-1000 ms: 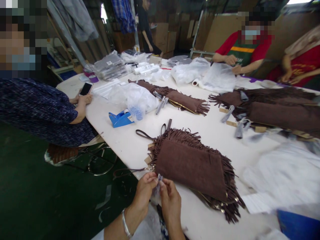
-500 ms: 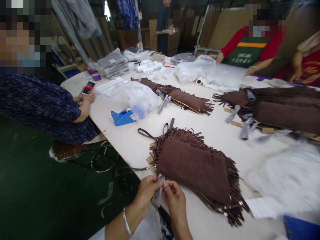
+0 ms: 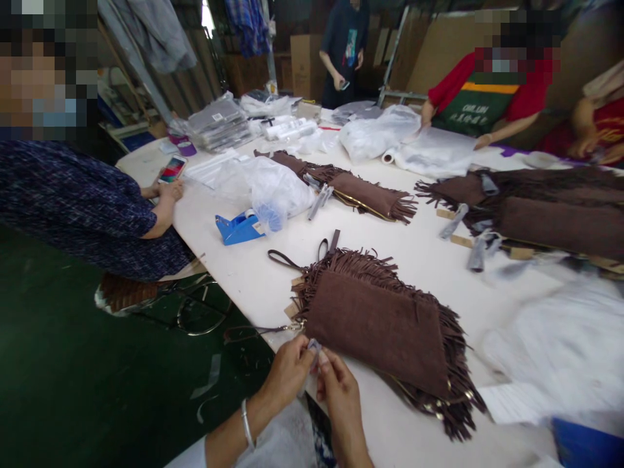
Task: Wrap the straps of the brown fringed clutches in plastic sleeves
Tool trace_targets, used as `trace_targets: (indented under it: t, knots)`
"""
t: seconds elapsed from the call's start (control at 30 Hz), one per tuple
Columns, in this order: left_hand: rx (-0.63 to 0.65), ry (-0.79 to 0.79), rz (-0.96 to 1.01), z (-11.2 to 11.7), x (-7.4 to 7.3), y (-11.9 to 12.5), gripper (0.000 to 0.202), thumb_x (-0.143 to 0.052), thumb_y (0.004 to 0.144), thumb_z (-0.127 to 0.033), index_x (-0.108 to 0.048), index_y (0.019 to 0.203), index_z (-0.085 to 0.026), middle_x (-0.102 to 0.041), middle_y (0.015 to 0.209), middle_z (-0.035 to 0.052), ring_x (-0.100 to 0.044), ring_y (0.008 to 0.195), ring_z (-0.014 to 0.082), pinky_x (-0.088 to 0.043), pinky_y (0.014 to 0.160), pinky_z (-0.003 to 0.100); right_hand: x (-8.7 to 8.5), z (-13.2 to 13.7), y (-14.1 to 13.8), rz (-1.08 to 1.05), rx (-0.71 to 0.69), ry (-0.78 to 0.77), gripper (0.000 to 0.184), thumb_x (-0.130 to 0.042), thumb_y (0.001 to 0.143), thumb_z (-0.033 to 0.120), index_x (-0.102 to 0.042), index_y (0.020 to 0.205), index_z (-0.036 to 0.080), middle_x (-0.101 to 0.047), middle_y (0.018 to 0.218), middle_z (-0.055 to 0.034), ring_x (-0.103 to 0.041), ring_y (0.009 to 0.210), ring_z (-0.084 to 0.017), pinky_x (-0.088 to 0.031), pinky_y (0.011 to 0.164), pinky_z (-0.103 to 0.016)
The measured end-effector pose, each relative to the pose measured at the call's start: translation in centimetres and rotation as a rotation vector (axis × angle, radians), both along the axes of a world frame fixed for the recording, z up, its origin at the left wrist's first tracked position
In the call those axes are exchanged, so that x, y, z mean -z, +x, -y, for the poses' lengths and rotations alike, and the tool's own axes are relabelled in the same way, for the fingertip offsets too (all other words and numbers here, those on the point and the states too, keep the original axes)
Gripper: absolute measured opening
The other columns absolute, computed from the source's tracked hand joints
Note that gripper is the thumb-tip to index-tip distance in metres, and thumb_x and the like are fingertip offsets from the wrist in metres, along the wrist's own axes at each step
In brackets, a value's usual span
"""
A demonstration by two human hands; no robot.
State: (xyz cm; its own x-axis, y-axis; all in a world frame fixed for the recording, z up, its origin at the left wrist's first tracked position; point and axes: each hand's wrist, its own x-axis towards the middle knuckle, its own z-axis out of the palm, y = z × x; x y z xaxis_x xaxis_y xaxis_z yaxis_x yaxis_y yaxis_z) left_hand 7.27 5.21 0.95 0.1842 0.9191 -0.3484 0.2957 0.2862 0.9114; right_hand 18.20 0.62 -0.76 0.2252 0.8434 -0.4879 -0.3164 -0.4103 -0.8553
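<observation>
At the near table edge, my left hand (image 3: 288, 367) pinches a small clear plastic wrapper (image 3: 313, 351) between thumb and fingers. My right hand (image 3: 338, 383) is closed on the same plastic from the other side, its fingertips almost touching the left thumb. What the wrapper covers is hidden. Just beyond my hands lies a brown fringed clutch bag (image 3: 375, 331) on top of other fringed pieces, apart from my fingers. A thin wrist strap (image 3: 263, 330) with a metal clasp runs from its left corner over the table edge.
A blue tape dispenser (image 3: 241, 229) stands left of centre beside a crumpled plastic bag (image 3: 273, 188). More fringed bags (image 3: 550, 218) are stacked at the right. A seated person (image 3: 88, 208) holds a phone (image 3: 173, 169) at the left; co-workers stand across the table (image 3: 234, 273).
My fingers have shifted slightly on the plastic, the left hand rising a little. In the background, a standing person has moved right and lowered the hand with a phone.
</observation>
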Motion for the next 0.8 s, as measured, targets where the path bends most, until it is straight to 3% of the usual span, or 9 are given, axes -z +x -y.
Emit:
trace_targets:
  t: [0.1,0.2,0.33,0.67,0.8]
  knots:
    - [0.009,-0.009,0.079,0.1,-0.2,-0.5,0.019,-0.047,0.085,-0.032,-0.059,0.083,-0.017,-0.058,0.069,0.0015,-0.054,0.063,0.015,-0.04,0.059,0.024,-0.2,-0.5,0.0,-0.043,0.007,-0.018,0.054,-0.067,0.069,0.061,-0.07,0.093,0.014,-0.056,0.055,0.0018,-0.037,0.042,-0.008,-0.03,0.039,-0.021]
    - [-0.029,-0.12,0.218,0.0,-0.1,-0.6,0.022,-0.049,0.082,-0.034,-0.058,0.088,-0.015,-0.058,0.068,0.0018,-0.054,0.058,0.0145,-0.041,0.056,0.024,-0.3,-0.9,0.0,-0.129,-0.02,-0.039,0.048,-0.068,0.068,0.06,-0.068,0.075,0.013,-0.052,0.048,0.0025,-0.034,0.041,-0.007,-0.028,0.039,-0.019]
    - [-0.042,-0.192,0.262,-0.4,0.0,-0.5,0.023,-0.055,0.077,-0.035,-0.057,0.086,-0.014,-0.059,0.066,0.002,-0.054,0.054,0.0132,-0.04,0.052,0.022,-0.1,-1.3,0.3,-0.178,-0.026,-0.062,0.047,-0.072,0.065,0.055,-0.068,0.082,0.011,-0.058,0.053,0.0008,-0.033,0.041,-0.006,-0.029,0.039,-0.018]
    - [-0.147,-0.168,0.213,-0.6,0.4,0.0,0.025,-0.067,0.072,-0.037,-0.062,0.074,-0.013,-0.06,0.065,0.0014,-0.053,0.059,0.0127,-0.038,0.055,0.021,1.7,-1.6,-0.3,0.229,0.058,-0.038,0.036,-0.062,0.07,0.048,-0.069,0.078,0.013,-0.063,0.057,-0.0025,-0.046,0.044,-0.012,-0.034,0.04,-0.022]
    - [-0.23,-0.206,0.25,-0.6,0.4,0.6,0.023,-0.07,0.067,-0.032,-0.062,0.074,-0.012,-0.066,0.07,0.0054,-0.058,0.064,0.0159,-0.041,0.059,0.023,1.6,-1.2,-0.7,0.235,0.111,-0.037,0.04,-0.058,0.074,0.053,-0.066,0.078,0.014,-0.055,0.052,0.0013,-0.045,0.044,-0.013,-0.035,0.041,-0.023]
